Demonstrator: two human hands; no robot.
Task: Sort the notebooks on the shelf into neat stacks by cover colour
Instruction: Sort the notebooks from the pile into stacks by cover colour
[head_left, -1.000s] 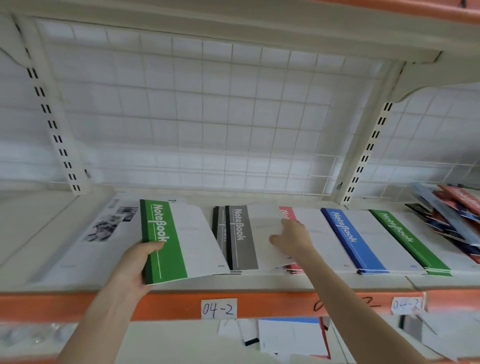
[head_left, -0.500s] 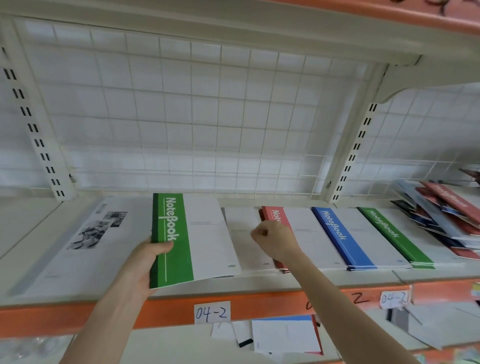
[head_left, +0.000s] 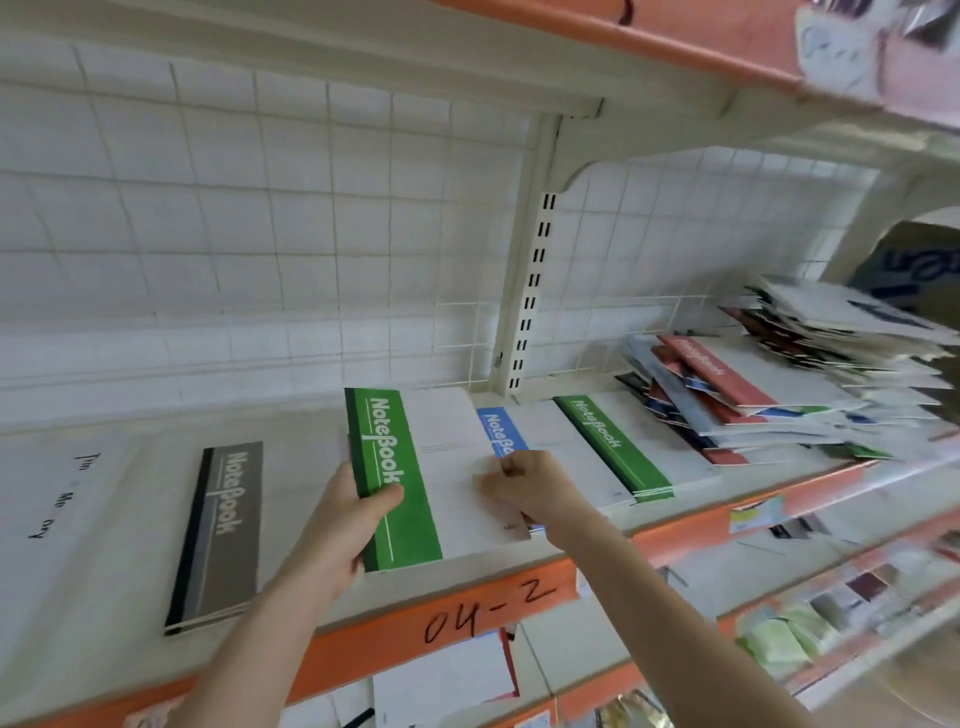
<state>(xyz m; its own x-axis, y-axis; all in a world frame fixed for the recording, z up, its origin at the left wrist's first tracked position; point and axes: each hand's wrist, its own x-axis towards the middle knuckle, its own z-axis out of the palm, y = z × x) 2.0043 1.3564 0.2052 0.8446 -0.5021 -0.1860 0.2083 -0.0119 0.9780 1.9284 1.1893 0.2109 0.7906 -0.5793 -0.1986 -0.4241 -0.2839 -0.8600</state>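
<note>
I hold a green-spined notebook just above the shelf. My left hand grips its spine near the front corner. My right hand is closed at its white right edge, thumb on the cover. A blue-spined notebook stack peeks out behind that hand. Right of it lies a green-spined stack. A grey-spined stack lies to the left. Whatever lies under the held notebook is hidden.
A white-covered book with black lettering lies at far left. A messy heap of mixed notebooks fills the shelf's right bay beyond the upright post. The orange front rail reads 04-2. Lower shelves hold papers.
The green notebook has travelled right, past the grey stack, which now lies uncovered to its left. My right hand moved with it to its right edge. The view swung right.
</note>
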